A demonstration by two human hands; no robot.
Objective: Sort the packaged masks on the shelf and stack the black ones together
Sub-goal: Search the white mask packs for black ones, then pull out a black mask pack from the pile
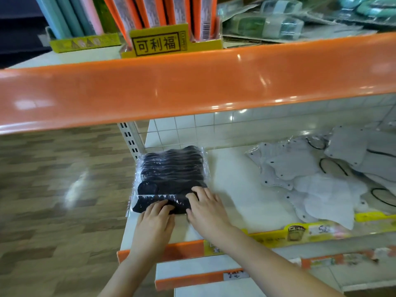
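The stack of black masks [171, 179], wrapped in clear plastic, lies at the left end of the white shelf [233, 189], at centre frame, just below the orange shelf edge [192, 82] that crosses the upper half of the picture; both hands rest on the near end of this stack. The left hand [155, 221] lies flat on the packaging, fingers straight and close together, fingertips on the black fabric; the right hand [206, 211] sits just beside it, fingers slightly bent and a little apart, pressing down on the near right corner of the stack; neither hand is seen to curl round the package. To the right of the frame, well apart from the black stack, a loose heap of grey and white masks [317, 179] in clear bags lies on the same shelf. Yellow price strips [310, 232] run along the shelf front at lower right. On the upper shelf, a yellow display box [158, 42] holds orange packets; green-tinted packages [267, 26] lie at upper right.
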